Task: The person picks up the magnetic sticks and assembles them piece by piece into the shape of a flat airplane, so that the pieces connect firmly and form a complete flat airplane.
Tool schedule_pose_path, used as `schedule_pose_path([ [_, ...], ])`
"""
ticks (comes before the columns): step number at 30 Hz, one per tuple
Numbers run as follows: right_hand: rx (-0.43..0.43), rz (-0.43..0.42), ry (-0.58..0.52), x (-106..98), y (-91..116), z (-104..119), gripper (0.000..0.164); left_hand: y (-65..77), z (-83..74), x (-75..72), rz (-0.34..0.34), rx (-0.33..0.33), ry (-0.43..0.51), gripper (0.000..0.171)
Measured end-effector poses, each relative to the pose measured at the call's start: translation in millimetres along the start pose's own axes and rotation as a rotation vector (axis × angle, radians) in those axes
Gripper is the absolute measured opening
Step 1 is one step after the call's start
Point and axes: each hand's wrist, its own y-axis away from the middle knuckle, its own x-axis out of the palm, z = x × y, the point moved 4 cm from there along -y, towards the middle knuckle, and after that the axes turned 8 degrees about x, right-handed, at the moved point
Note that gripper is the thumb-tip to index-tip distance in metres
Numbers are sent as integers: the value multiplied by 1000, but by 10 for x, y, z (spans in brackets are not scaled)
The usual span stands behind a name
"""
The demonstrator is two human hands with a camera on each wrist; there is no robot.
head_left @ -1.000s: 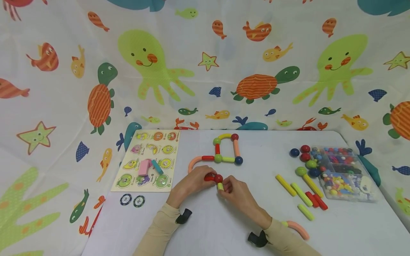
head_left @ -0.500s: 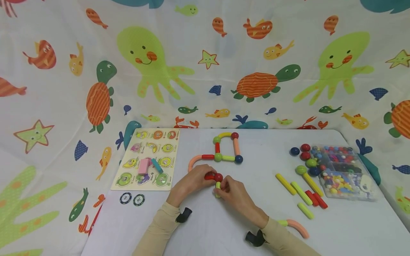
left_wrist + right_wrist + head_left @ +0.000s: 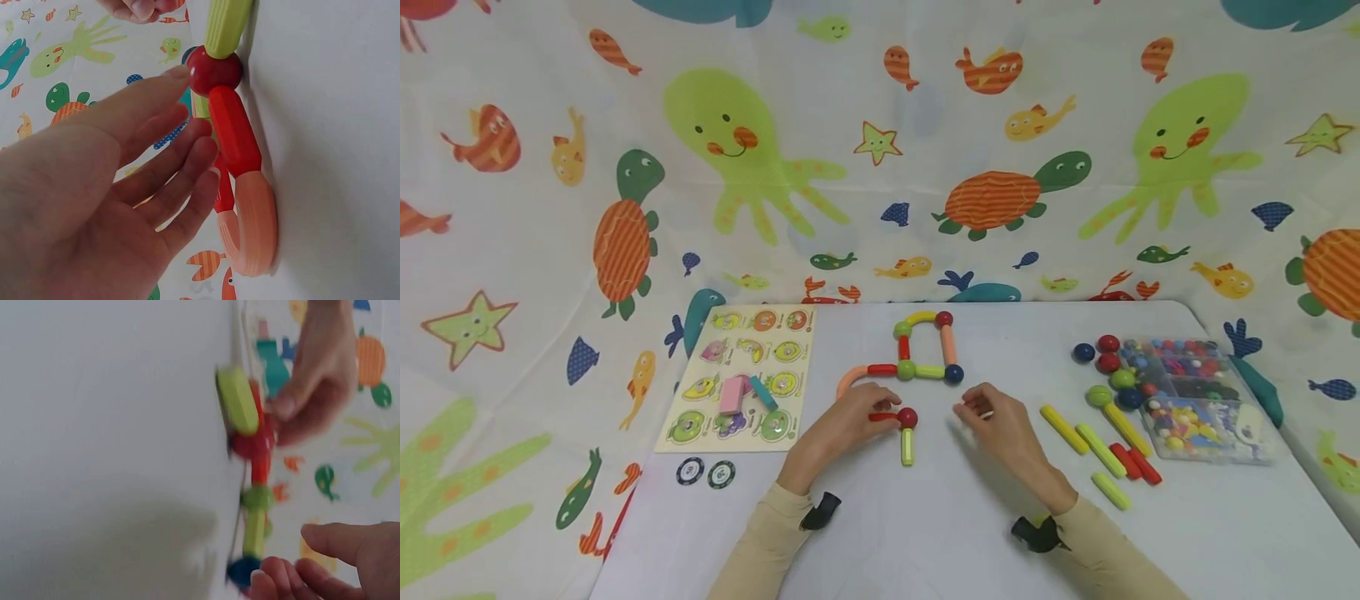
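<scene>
A chain of magnetic building pieces lies on the white table: a red ball (image 3: 907, 417) joins a straight light-green stick (image 3: 907, 448) and a red stick (image 3: 235, 131), and a curved peach stick (image 3: 257, 228) follows the red one. My left hand (image 3: 848, 419) hovers beside the red ball and red stick, fingers loosely extended, thumb tip close to the ball. To the right, my right hand (image 3: 1004, 427) is apart from the chain with nothing in its fingers. Behind, the pieces continue into a closed loop with a green ball (image 3: 906, 369) and a blue ball (image 3: 954, 374).
On the left lies a fruit puzzle board (image 3: 700, 437) with pink and teal blocks on it, and two round chips (image 3: 690, 470) in front. On the right are several loose sticks (image 3: 1063, 428), several balls (image 3: 1108, 342) and a clear bead box (image 3: 1210, 452).
My right hand has let go of the light-green stick and moved right, away from it. The stick now points straight toward me from the red ball. My left hand has loosened from the red stick.
</scene>
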Motion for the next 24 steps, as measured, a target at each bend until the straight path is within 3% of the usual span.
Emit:
schedule_pose_path([
  [7, 39, -231, 52, -700, -132, -446, 27, 48, -10, 19, -4, 37, 67, 29],
  [12, 116, -334, 82, -1138, -99, -765, 33, 102, -8, 40, 4, 40, 100, 29],
  [18, 253, -308, 124, -1362, -75, -1070, 40, 182, -25, 79, 1, 50, 144, 26],
  [24, 249, -287, 185, -1373, -89, -1165, 39, 204, -55, 109, 4, 64, 154, 25],
])
